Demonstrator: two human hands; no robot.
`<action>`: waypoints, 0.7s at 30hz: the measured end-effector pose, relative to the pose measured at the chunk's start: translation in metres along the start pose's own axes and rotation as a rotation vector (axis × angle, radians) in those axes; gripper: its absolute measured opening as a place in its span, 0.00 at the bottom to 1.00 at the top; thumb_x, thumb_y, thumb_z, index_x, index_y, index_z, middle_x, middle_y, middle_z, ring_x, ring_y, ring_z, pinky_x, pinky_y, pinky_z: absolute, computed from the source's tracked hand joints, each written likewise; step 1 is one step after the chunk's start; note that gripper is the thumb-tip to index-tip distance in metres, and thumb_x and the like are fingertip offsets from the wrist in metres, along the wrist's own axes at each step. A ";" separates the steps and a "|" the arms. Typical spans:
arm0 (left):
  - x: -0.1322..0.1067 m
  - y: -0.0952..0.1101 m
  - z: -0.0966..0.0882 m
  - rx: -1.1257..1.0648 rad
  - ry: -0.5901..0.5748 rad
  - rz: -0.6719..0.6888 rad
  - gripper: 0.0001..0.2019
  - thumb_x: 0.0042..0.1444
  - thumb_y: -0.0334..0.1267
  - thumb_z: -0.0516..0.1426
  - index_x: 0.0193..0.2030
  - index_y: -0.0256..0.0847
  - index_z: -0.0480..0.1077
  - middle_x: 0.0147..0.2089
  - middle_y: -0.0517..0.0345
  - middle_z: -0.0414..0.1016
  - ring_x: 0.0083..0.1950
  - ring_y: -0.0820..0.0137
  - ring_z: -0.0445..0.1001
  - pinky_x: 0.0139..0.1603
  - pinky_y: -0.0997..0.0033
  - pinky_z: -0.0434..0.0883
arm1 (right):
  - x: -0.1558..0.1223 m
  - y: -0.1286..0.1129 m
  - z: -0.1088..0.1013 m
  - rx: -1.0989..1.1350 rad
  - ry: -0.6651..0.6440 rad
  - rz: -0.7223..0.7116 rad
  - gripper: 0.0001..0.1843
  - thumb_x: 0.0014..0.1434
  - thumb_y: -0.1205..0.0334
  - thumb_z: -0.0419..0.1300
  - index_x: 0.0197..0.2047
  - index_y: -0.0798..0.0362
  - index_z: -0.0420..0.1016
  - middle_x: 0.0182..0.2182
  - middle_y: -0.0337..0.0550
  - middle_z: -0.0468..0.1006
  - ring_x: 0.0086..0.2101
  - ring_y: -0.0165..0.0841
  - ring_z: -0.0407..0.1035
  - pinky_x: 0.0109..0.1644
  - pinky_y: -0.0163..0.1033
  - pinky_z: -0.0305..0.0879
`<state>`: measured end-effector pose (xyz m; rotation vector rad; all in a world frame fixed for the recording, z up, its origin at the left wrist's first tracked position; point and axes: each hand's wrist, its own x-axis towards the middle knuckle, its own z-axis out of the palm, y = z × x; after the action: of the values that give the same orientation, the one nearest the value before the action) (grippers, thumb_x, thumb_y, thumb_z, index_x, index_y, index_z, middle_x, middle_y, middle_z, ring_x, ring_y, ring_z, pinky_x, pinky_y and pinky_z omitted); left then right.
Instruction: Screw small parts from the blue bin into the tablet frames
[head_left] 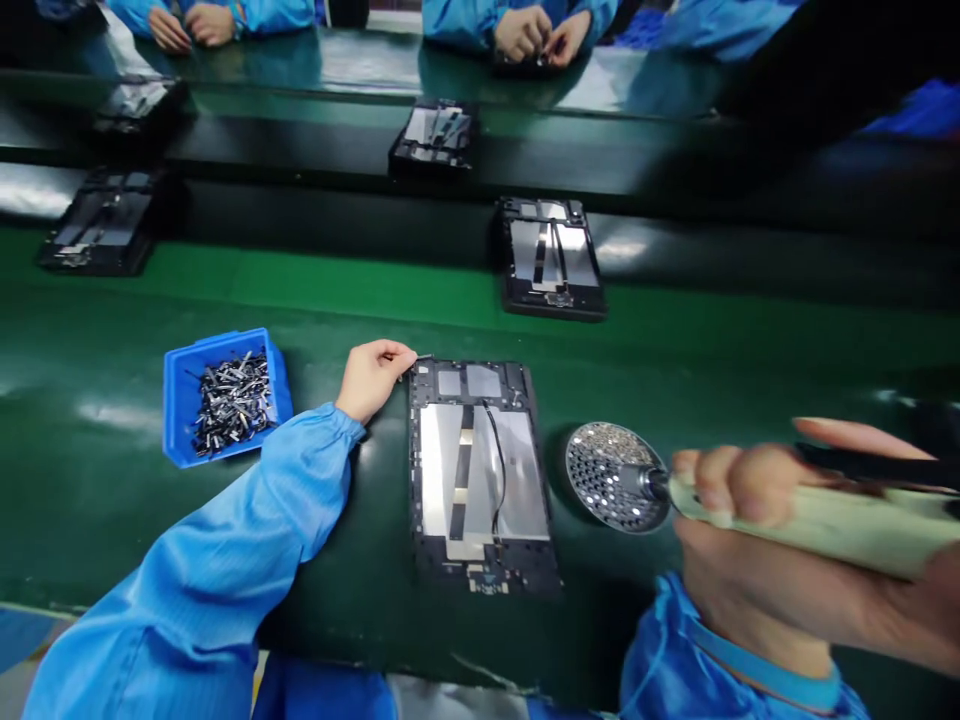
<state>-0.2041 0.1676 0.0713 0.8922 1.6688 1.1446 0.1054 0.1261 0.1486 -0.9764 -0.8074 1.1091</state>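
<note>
My left hand (371, 380) is closed in a pinch at the top left corner of an opened tablet (514, 470). A small dark strip-like part (425, 357) sticks out from its fingertips, at the tablet's edge. The tablet lies flat with its silver inner plates, a flat ribbon and a thin black cable showing. Wrapped round a pale green electric screwdriver (817, 525) is my right hand (750, 575), slightly blurred. The screwdriver's tip points into a round dish (583, 505) of small screws, right of the tablet; its exact contact is unclear.
A blue bin (177, 405) of small black and metal parts stands left of my left forearm. Beyond, more opened tablets (553, 255) (101, 225) (436, 135) lie along the green line. Co-workers' hands (525, 35) (191, 25) are at the far bench.
</note>
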 end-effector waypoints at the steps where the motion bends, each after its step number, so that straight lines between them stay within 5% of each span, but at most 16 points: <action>1: 0.001 -0.001 0.001 0.023 0.003 0.012 0.05 0.53 0.37 0.65 0.31 0.37 0.77 0.24 0.61 0.73 0.25 0.75 0.64 0.29 0.74 0.64 | 0.000 0.001 0.007 -0.020 -0.057 -0.029 0.31 0.36 0.35 0.79 0.41 0.43 0.86 0.14 0.35 0.63 0.16 0.34 0.57 0.25 0.50 0.54; 6: 0.006 -0.002 0.001 0.077 -0.044 0.064 0.04 0.54 0.33 0.64 0.30 0.37 0.78 0.26 0.59 0.76 0.27 0.74 0.68 0.32 0.73 0.66 | 0.008 0.008 0.056 0.009 -0.321 -0.169 0.26 0.46 0.38 0.73 0.42 0.49 0.87 0.12 0.34 0.64 0.14 0.33 0.55 0.20 0.45 0.55; 11: 0.006 -0.002 0.002 -0.027 -0.077 0.020 0.05 0.54 0.33 0.65 0.30 0.36 0.78 0.28 0.58 0.78 0.28 0.74 0.69 0.35 0.72 0.69 | 0.013 0.018 0.100 0.041 -0.478 -0.107 0.24 0.52 0.40 0.72 0.43 0.50 0.85 0.14 0.32 0.65 0.15 0.32 0.58 0.22 0.42 0.59; 21: 0.007 -0.012 0.008 0.161 -0.089 0.129 0.03 0.57 0.28 0.63 0.34 0.37 0.79 0.28 0.63 0.77 0.30 0.75 0.70 0.36 0.75 0.65 | 0.026 0.083 0.169 0.043 -0.445 -0.050 0.21 0.55 0.41 0.68 0.39 0.50 0.80 0.12 0.27 0.63 0.13 0.28 0.57 0.20 0.38 0.60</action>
<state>-0.1993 0.1724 0.0568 1.1504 1.6672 1.0504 -0.0684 0.2010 0.1358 -0.6749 -1.1538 1.3152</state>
